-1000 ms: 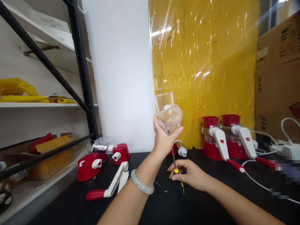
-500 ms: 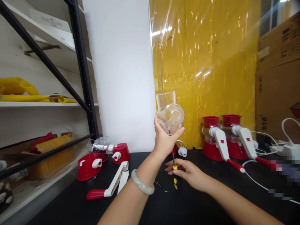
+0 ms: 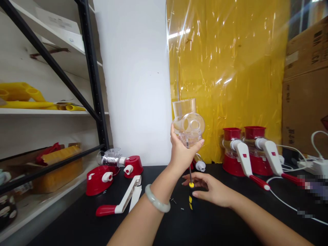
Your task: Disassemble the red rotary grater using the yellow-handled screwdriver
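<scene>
In the head view, my left hand (image 3: 181,152) holds up a clear plastic grater housing (image 3: 189,124), its fingers and thumb wrapped about the lower part. A screwdriver (image 3: 191,196) with a black and yellow handle stands upright below it, its shaft running up behind my left wrist to the underside of the housing. My right hand (image 3: 211,191) is closed loosely round the top of the handle, thumb in front and fingertips behind. Whether the tip sits in a screw cannot be made out. Several small screws (image 3: 173,201) lie on the black table (image 3: 176,229) nearby.
At left lie red bases (image 3: 98,181), a clear housing with a metal drum (image 3: 112,158) and a crank handle (image 3: 120,206). Two assembled red and white graters (image 3: 234,153) stand at right beside a white cable (image 3: 284,201). A drum (image 3: 199,163) lies behind my hands.
The housing and my left hand appear slightly farther right as the whole view shifts. My right thumb and fingers have shifted a little round the screwdriver handle, which tilts slightly differently.
</scene>
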Motion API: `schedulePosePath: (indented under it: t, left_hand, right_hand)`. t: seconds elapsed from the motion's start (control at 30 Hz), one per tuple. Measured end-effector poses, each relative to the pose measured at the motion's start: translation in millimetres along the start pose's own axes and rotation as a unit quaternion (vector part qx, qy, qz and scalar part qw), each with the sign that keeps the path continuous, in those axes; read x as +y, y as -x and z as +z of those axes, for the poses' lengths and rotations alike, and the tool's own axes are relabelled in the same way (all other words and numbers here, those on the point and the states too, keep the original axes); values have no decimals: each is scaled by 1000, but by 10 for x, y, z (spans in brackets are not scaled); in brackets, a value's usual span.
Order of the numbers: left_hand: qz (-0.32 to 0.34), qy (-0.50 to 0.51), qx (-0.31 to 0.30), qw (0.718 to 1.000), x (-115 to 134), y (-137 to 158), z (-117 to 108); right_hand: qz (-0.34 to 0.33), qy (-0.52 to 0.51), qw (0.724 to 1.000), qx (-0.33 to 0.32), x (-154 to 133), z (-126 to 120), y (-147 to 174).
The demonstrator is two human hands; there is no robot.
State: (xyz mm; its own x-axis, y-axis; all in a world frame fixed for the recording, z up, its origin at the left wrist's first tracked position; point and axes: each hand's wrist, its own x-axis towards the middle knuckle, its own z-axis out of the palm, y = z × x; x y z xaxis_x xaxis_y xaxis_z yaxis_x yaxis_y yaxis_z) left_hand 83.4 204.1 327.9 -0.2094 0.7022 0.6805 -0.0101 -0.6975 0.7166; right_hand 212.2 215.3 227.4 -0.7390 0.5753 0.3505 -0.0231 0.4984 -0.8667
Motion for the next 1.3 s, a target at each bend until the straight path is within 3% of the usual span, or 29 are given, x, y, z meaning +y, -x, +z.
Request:
schedulePosePath:
  t: [0.13,0.27,0.43,0.6,0.77,0.97,1.13,1.3]
  left_hand:
    - [7,-13,-2,1000,-11,-4,2]
    - [8,-16,-3,1000,-4,-1,-1]
    - [1,-11,-2,1000,-7,-8,-7]
    - [2,-10,-3,1000,-27,-16,-11]
    - [3,-8,-3,1000,-27,-12,-9]
    - [1,-3,-5,1000,-35,-17,-5]
    - [2,-7,-5,1000,-54,-19,-10]
    - [-7,0,-13,1000,-46,-8,-4]
  right_hand:
    - [50,45,998,18,51,-4,-30]
    - [8,104,992,70,83,-12,-22]
    - [18,55,998,-6,61,-9,12]
    - [28,144,988,55,88,-16,4]
    - [33,56,997,-35,59,-24,31]
    - [37,151,987,47,90,-7,8]
    - [21,49,998,-33,67,-22,18]
    - [29,126,991,46,87,6,-14]
